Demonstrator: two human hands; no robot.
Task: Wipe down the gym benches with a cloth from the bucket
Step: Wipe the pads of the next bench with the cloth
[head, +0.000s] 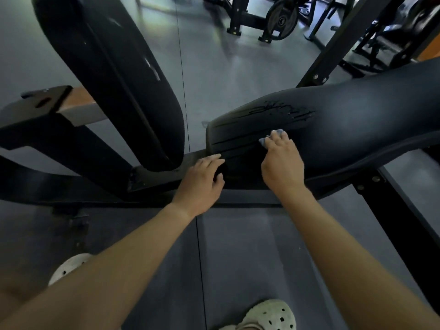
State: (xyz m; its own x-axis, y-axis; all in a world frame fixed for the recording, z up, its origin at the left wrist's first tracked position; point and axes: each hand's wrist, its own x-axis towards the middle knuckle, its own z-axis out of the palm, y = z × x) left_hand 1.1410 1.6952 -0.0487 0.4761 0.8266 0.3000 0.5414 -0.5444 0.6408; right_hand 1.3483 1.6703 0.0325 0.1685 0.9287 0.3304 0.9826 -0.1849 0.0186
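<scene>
Cloth [273, 136] on bench pad [345, 120], upright pad [114, 75] left.

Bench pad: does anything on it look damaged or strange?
The pad bears dark, glossy, jagged marks near its end, just above the cloth in the right hand: cracks in the cover or wet streaks, I cannot tell which.

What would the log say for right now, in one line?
step: wiping | right hand: holds cloth on pad end | left hand: grips dark part below pad | pad: wet streaks
</scene>
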